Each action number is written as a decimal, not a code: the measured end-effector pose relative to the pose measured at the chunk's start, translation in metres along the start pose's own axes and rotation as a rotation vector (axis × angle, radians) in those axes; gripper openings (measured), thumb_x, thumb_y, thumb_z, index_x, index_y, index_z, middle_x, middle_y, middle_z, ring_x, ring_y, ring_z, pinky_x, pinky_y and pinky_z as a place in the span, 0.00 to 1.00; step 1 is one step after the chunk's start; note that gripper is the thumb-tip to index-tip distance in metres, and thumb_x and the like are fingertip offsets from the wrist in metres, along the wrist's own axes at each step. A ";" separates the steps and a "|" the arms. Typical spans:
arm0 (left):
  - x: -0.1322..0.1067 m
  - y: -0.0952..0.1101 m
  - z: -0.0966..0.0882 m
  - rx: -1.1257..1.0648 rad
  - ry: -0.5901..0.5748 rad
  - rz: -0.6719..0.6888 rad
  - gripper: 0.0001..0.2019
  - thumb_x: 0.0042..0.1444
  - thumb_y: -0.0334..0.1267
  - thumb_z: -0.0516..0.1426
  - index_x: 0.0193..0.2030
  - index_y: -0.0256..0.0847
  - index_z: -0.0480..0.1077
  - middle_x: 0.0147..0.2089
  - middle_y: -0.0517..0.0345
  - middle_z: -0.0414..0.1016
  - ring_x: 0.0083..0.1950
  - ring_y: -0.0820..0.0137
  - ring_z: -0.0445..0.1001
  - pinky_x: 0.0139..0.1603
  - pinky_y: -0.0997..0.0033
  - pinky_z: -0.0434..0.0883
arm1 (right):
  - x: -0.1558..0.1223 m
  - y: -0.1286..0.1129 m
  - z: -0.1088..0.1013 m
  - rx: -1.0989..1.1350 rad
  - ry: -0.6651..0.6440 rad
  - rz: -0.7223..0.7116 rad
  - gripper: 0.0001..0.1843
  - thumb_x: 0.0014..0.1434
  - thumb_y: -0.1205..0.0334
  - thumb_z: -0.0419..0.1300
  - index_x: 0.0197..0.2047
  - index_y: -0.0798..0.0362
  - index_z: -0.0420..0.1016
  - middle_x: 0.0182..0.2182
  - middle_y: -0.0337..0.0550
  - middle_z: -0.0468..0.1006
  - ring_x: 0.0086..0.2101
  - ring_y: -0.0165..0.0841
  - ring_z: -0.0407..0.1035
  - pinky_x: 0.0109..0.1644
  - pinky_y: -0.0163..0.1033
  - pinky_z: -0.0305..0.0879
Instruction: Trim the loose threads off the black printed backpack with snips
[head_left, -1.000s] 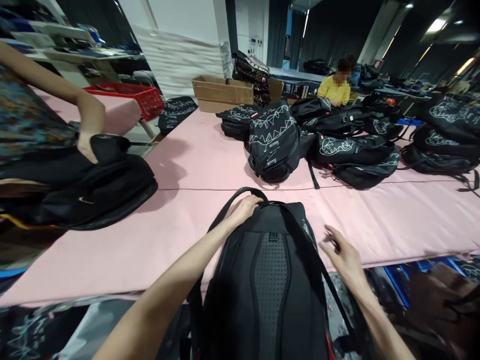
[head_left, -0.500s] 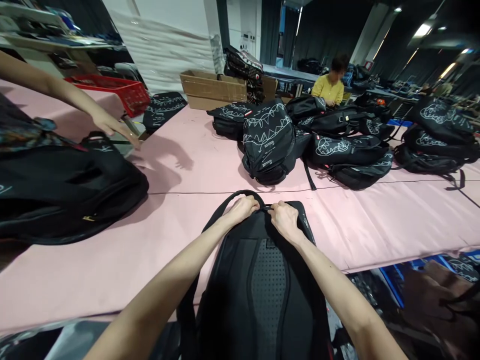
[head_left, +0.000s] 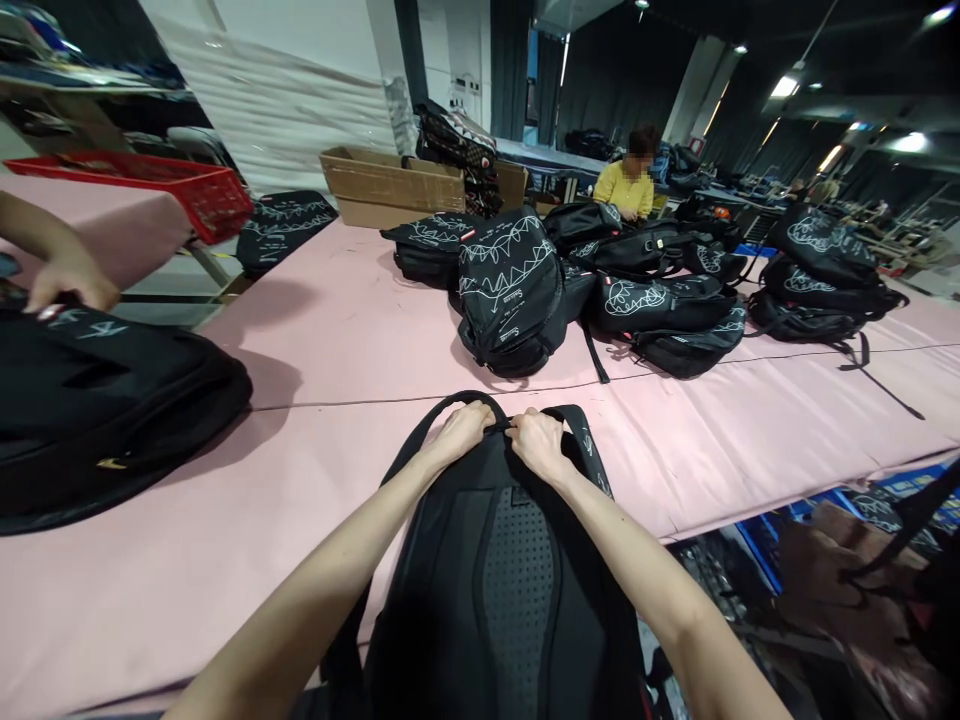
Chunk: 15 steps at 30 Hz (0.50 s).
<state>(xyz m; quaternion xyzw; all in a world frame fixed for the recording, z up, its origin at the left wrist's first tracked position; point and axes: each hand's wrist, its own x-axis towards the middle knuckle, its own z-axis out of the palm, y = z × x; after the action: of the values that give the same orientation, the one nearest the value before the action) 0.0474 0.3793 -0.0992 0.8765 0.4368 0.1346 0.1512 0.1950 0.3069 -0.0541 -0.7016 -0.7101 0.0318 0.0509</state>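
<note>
Pink surface (head_left: 315, 330) stretched ahead of the fingers. Straight beyond the fingers, well apart: a heap of black backpacks with white scribble print (head_left: 510, 290), more of them trailing off right (head_left: 675, 320). Farther back, two cardboard boxes (head_left: 390, 185). Past the heap, a person in a yellow top (head_left: 626, 188) sat at work. Far left of the fingers, a co-worker's hand (head_left: 67, 285) rested on another black bag (head_left: 105, 410). Behind that, a red basket (head_left: 161, 185) stood on a neighbouring table.
</note>
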 end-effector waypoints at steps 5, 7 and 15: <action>0.001 0.000 -0.007 -0.029 -0.050 0.078 0.15 0.59 0.31 0.44 0.33 0.38 0.71 0.35 0.54 0.71 0.37 0.68 0.69 0.41 0.72 0.62 | -0.002 -0.001 -0.002 -0.014 -0.020 -0.015 0.13 0.61 0.57 0.52 0.38 0.53 0.76 0.38 0.48 0.75 0.37 0.34 0.71 0.35 0.34 0.60; 0.000 0.000 -0.009 -0.030 -0.067 0.082 0.13 0.58 0.32 0.46 0.35 0.39 0.72 0.37 0.54 0.72 0.39 0.68 0.69 0.42 0.71 0.63 | -0.001 -0.001 -0.002 -0.007 -0.028 -0.015 0.13 0.60 0.57 0.53 0.38 0.52 0.76 0.38 0.47 0.75 0.37 0.34 0.71 0.35 0.33 0.60; -0.003 0.016 -0.018 0.012 -0.104 0.085 0.09 0.60 0.34 0.50 0.36 0.34 0.70 0.38 0.53 0.71 0.38 0.69 0.70 0.41 0.66 0.68 | -0.009 -0.009 -0.027 0.025 -0.075 0.016 0.12 0.59 0.57 0.54 0.37 0.54 0.76 0.38 0.47 0.76 0.36 0.35 0.72 0.34 0.34 0.61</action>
<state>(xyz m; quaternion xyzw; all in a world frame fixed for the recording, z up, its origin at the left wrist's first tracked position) 0.0509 0.3704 -0.0772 0.9008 0.3917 0.0928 0.1627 0.1892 0.2966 -0.0262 -0.7047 -0.7056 0.0674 0.0328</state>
